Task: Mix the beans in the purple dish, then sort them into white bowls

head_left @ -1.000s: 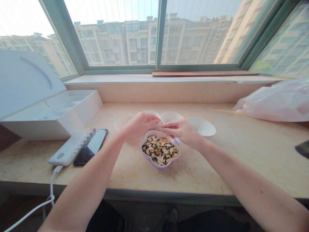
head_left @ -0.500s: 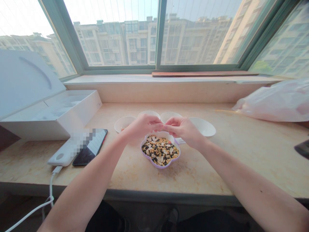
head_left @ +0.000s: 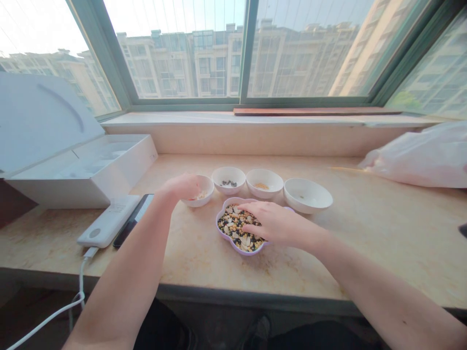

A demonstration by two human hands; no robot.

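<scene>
At the left end of the row, my left hand (head_left: 185, 186) reaches over a small white bowl (head_left: 208, 198) holding pale bits. Its fingertips are blurred and partly hidden, so I cannot tell whether they hold anything. My right hand (head_left: 272, 222) is open above a purple-rimmed, flower-shaped bowl (head_left: 242, 251), with thumb and fingers apart at the mixed beans (head_left: 233, 224). Black and yellow beans and pale peanut halves fill that bowl. Behind it stand a white bowl with dark beans (head_left: 229, 183), one with yellow beans (head_left: 261, 186), and one with a tiny speck (head_left: 308, 197).
On the left are an open white box (head_left: 91, 182), a white power bank (head_left: 105, 224) with a cable, and a phone (head_left: 133, 221). A plastic bag (head_left: 423, 155) lies at the right. The counter's front edge (head_left: 255, 294) runs below, with a window behind.
My hands have come apart from their meeting point above the flower-shaped bowl. The left moved left to the end bowl; the right came down over the beans, its fingers opening. The view shifted slightly.
</scene>
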